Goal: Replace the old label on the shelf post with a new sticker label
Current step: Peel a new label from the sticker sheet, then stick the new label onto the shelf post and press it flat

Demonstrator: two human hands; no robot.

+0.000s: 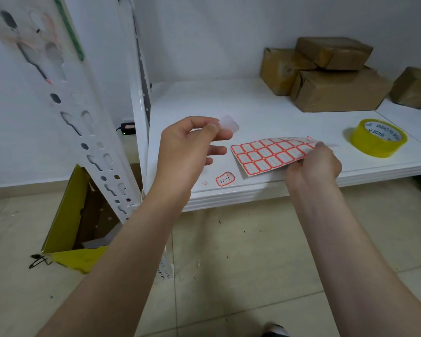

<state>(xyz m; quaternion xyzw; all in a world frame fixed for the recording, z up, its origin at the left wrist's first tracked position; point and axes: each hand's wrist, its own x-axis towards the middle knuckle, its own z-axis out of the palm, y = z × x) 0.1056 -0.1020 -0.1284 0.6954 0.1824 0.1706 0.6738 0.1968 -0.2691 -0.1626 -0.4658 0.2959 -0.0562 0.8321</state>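
Note:
My right hand (pixel 312 166) grips a sheet of red-bordered sticker labels (pixel 271 154) just above the white shelf board (pixel 253 110). My left hand (pixel 192 147) pinches a small pale translucent piece (pixel 229 124), perhaps tape or a peeled label, between thumb and forefinger above the shelf. A loose red-bordered label with handwriting (pixel 225 179) lies on the shelf near its front edge, with a tiny red scrap (pixel 204 183) beside it. The white perforated shelf post (pixel 83 132) stands at the left; faint reddish label residue (pixel 34 27) shows near its top.
A roll of yellow tape (pixel 378 138) rests on the shelf at the right. Several brown cardboard parcels (pixel 331 74) are stacked at the back right. A yellow open box (pixel 75 220) sits on the tiled floor behind the post. A black adapter (pixel 127 128) is by the wall.

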